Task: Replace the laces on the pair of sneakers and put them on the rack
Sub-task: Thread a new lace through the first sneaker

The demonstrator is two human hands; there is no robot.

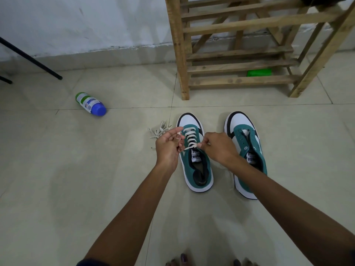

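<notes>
Hands L [169, 146] & R [217, 146] mid-frame, each pinching lace [190, 140] end over left-hand sneaker [196, 162]; other sneaker [247, 150] unlaced.

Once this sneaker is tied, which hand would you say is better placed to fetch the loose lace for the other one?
Left, probably. The left hand is right beside the loose lace on the floor; the right hand would have to cross over the laced sneaker.

Open floor [57, 179] lies left of the two sneakers [196, 156], broken only by a fallen bottle [90, 103] and loose laces [158, 129]. The wooden rack [240, 54] blocks the way just beyond the toes.
</notes>
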